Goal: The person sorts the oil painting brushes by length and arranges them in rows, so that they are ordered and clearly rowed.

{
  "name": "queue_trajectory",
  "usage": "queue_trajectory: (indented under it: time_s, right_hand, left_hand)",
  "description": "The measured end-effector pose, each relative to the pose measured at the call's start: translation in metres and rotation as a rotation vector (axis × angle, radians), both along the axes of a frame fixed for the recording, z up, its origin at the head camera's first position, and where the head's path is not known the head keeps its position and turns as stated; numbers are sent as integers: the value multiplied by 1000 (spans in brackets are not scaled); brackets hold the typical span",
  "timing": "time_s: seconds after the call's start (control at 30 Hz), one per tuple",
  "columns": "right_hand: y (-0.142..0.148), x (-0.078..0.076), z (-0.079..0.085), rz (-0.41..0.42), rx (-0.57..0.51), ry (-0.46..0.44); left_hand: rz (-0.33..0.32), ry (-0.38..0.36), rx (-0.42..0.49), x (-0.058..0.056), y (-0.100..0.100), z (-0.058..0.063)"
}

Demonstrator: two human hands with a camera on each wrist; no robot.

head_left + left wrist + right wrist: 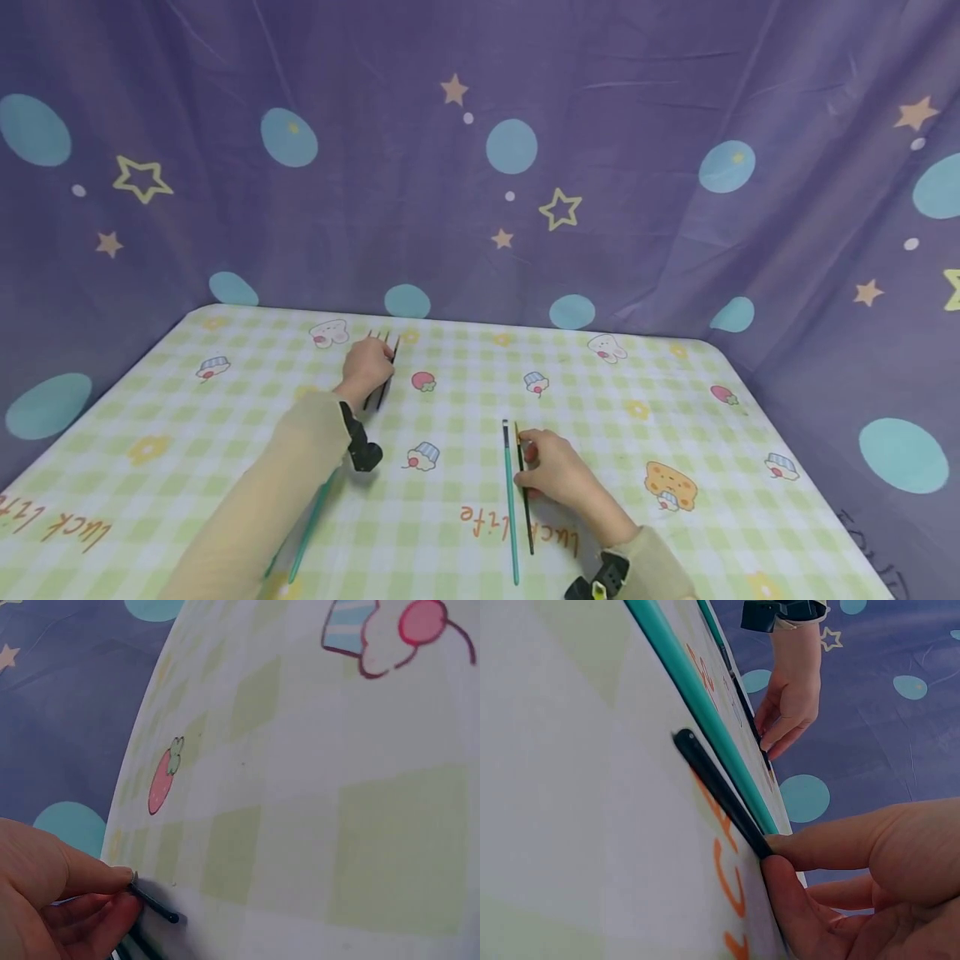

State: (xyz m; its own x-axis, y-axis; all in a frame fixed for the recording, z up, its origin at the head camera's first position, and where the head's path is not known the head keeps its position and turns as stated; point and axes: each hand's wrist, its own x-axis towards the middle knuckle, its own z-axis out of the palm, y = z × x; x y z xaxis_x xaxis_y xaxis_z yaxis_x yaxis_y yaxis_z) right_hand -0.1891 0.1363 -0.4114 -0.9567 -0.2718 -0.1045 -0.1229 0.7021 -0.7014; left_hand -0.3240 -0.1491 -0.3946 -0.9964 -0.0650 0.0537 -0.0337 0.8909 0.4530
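At the far left of the table, my left hand (pixel 367 367) pinches a thin dark paintbrush (pixel 157 904) between thumb and fingers. Other dark brushes (pixel 367 400) lie close beside it, partly hidden by the hand. Nearer the front, my right hand (pixel 558 475) pinches a slim black paintbrush (pixel 529 525) with thumb and forefinger. In the right wrist view its rounded handle end (pixel 686 739) points away from the fingers. Just left of it lies a longer teal paintbrush (pixel 512 517) with a dark tip, almost parallel to it.
Teal brush handles (pixel 309 533) stick out beside the left sleeve, which partly hides them. A green-and-white checked cloth (pixel 600 417) with printed pictures covers the table. Behind it hangs a purple curtain (pixel 390 167).
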Motion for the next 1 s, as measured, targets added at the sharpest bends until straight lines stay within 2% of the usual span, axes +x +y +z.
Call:
queue_trajectory:
  time_s: [0.23, 0.4, 0.53, 0.63, 0.83, 1.0]
  right_hand:
    - [-1, 0, 0, -5, 18, 5]
    - [-2, 0, 0, 3, 13, 7]
    - [0, -1, -1, 1, 17, 15]
    - [1, -1, -2, -1, 17, 16]
    - [1, 0, -2, 9, 5, 0]
    - [0, 0, -1, 7, 5, 4]
  left_hand:
    - [24, 12, 5, -1, -3, -2]
    - [26, 33, 1, 3, -3, 0]
    - [-6, 47, 33, 12, 5, 2]
    - [-55, 68, 51, 18, 15, 2]
    - [-98, 53, 151, 31, 36, -3]
    - [-124, -23, 274, 45, 52, -4]
